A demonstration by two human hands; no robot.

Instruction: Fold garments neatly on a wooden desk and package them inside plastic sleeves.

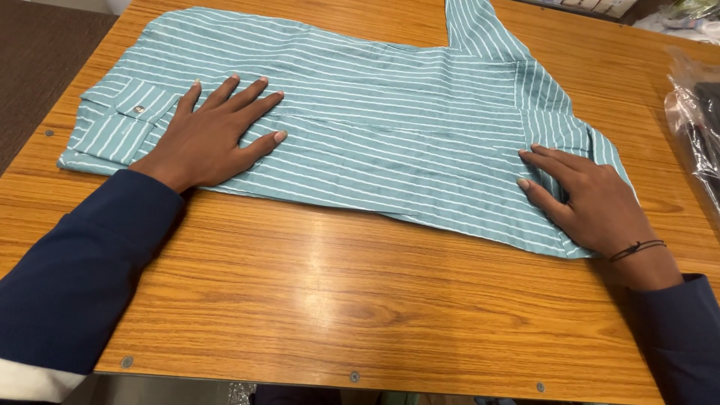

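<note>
Shirt: one teal shirt (375, 127) with thin white stripes lies flat on the wooden table (337, 292), near the far edge.
Left hand: the left hand (214, 135) is spread wide and presses flat on the shirt, next to the cuff (124, 120) with one button.
Right hand: the right hand (592, 202) lies flat with fingers out on the other end of the shirt. It holds nothing.
Done: the sides look folded in, so the shirt is one long band.
Left to do: it looks not yet folded short.
Count: one shirt, two hands, one table, one plastic bag (694, 120) at the side.
</note>
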